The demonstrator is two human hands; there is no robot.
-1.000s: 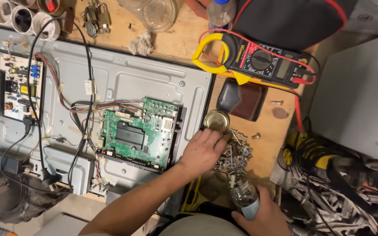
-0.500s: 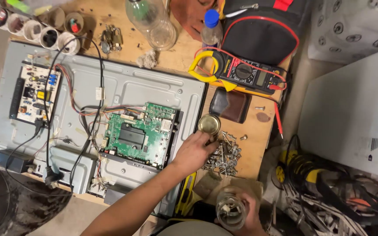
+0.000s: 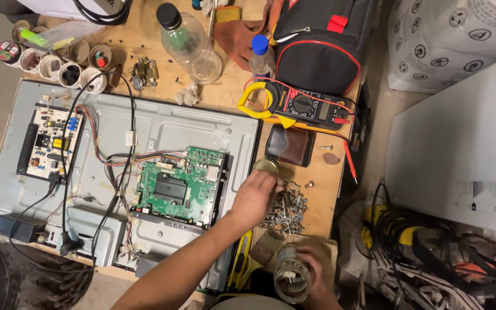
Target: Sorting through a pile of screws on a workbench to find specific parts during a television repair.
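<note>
Screws point(image 3: 285, 209): loose heap of small metal fasteners on the wooden bench point(image 3: 144, 43), just right of the panel's edge and below a round brass-coloured lid point(image 3: 266, 166). Left hand point(image 3: 255, 196): palm down over the heap's left side, fingers bent and drawn together at the screws; whether any screw is pinched cannot be told. Right hand point(image 3: 314, 275): at the lower edge of the view, wrapped around a clear jar point(image 3: 291, 280), mouth tipped toward the camera, near the heap but apart from it. Knife point(image 3: 241, 265): yellow-handled, lying by the left forearm at the panel's lower right corner. Wallet point(image 3: 289, 146): dark brown, just above the lid. Meter point(image 3: 299, 106): yellow and black clamp type with red lead, above the wallet. Bag point(image 3: 317, 40): black with red trim, behind the meter. Bottle point(image 3: 188, 43): clear plastic, black cap, lying tilted at the top; a second small bottle, blue cap, stands to its right. Panel point(image 3: 167, 126): opened grey metal back of a flat screen, filling the bench's left part. Green board point(image 3: 179, 185): fixed at the panel's centre right, wires running leftward. White board point(image 3: 50, 142): at the panel's left. Tape rolls point(image 3: 47, 60): row along the upper left corner.
</note>
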